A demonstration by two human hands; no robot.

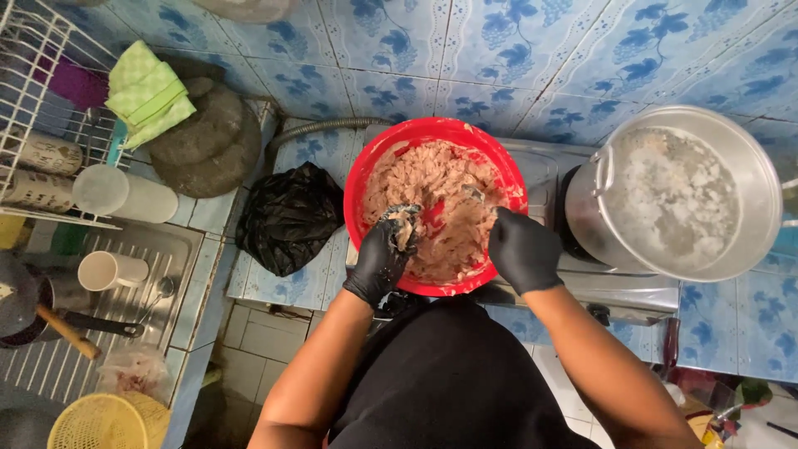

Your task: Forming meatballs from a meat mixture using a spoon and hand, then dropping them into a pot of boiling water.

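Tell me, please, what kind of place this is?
Most likely a small home kitchen: blue patterned wall tiles, a big metal pot of cloudy liquid on a stove, and a steel sink with a dish rack beside it.

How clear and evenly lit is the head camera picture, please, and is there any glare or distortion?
Head view: soft, even light, with little hard shadow; mild glare on the large steel pot's rim; the red plastic bowl and black-gloved left hand are sharp; wide-angle lens bends tile lines at the edges.

Before you, the round red plastic bowl (435,133) sits on the tiled tabletop (291,287); the crumpled black plastic bag (289,218) lies left, the large steel pot (748,191) right.
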